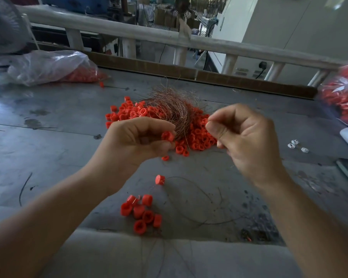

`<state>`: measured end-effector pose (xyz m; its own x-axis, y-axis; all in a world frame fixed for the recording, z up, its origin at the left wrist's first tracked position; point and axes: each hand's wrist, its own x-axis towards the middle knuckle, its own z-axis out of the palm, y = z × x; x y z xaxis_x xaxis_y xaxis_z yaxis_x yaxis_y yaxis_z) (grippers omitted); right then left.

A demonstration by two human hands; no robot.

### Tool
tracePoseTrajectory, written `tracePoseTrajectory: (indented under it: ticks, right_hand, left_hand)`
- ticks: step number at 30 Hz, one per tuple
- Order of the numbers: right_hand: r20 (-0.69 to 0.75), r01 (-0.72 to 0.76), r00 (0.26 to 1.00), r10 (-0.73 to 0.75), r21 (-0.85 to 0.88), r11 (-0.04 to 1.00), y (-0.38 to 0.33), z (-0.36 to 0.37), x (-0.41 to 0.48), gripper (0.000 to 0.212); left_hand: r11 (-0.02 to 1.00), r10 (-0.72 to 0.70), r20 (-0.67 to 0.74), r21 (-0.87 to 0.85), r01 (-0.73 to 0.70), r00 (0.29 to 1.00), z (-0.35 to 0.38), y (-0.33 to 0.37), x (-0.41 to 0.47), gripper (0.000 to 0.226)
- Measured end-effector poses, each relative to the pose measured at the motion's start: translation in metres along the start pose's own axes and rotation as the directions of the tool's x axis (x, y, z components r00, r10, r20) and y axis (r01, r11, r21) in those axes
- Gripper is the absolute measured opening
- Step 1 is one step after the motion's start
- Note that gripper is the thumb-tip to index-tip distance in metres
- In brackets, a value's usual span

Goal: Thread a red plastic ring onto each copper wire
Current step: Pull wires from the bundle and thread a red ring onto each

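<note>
Left hand (137,141) pinches a ring (167,136); right hand (247,137) pinches, likely, a wire. Few seemingly threaded rings (143,212) lie near; bundle (169,111) and pile (199,139) remain large.

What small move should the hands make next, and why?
Probably bring the right hand toward the left hand and aim the wire end at the hole of the red ring. The left hand pinches that ring; the right hand seems to pinch one fine copper wire, which is hard to see. They are apart, so the ring is not yet threaded.
</note>
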<state>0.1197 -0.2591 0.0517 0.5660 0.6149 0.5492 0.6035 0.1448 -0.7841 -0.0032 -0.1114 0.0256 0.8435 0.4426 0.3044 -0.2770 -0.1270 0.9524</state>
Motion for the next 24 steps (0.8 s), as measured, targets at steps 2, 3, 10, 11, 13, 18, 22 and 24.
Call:
tracePoseTrajectory:
  ticks: [2, 3, 10, 11, 13, 18, 22, 24]
  right_hand:
    - [0.086, 0.06, 0.995, -0.053, -0.085, 0.995, -0.002, 0.009, -0.004, 0.019]
    - [0.122, 0.083, 0.99, -0.069, -0.12, 0.989, -0.002, 0.012, -0.006, 0.02]
    - [0.164, 0.08, 0.985, -0.052, -0.169, 0.982, -0.005, 0.016, -0.009, 0.016]
    - [0.163, 0.07, 0.986, -0.044, -0.16, 0.985, -0.004, 0.016, -0.01, 0.015]
    - [0.16, 0.063, 0.986, -0.038, -0.154, 0.986, -0.005, 0.017, -0.01, 0.014]
    - [0.165, 0.061, 0.986, -0.035, -0.156, 0.986, -0.006, 0.022, -0.012, 0.011]
    - [0.161, 0.057, 0.986, -0.032, -0.157, 0.986, -0.005, 0.027, -0.016, 0.007]
    - [0.14, 0.063, 0.989, -0.038, -0.178, 0.982, -0.004, 0.027, -0.016, 0.007]
  left_hand:
    - [0.999, -0.018, 0.001, -0.029, 0.018, 1.0, 0.002, -0.001, -0.001, 0.032]
    - [0.999, -0.017, 0.006, -0.033, 0.017, 1.0, 0.003, -0.001, -0.001, 0.03]
    - [0.998, -0.015, 0.035, -0.054, 0.017, 0.999, 0.003, 0.002, -0.001, 0.025]
    - [0.999, -0.019, 0.033, -0.047, 0.02, 0.999, 0.003, 0.002, -0.001, 0.025]
    - [0.999, -0.028, 0.031, -0.035, 0.029, 0.999, 0.004, 0.002, -0.001, 0.025]
    - [0.999, -0.02, 0.023, -0.032, 0.021, 1.0, 0.006, 0.003, -0.002, 0.027]
    - [0.999, 0.01, 0.03, -0.041, -0.008, 0.999, 0.007, 0.004, -0.004, 0.028]
    - [0.999, 0.009, 0.015, -0.047, -0.009, 1.0, 0.007, 0.004, -0.004, 0.027]
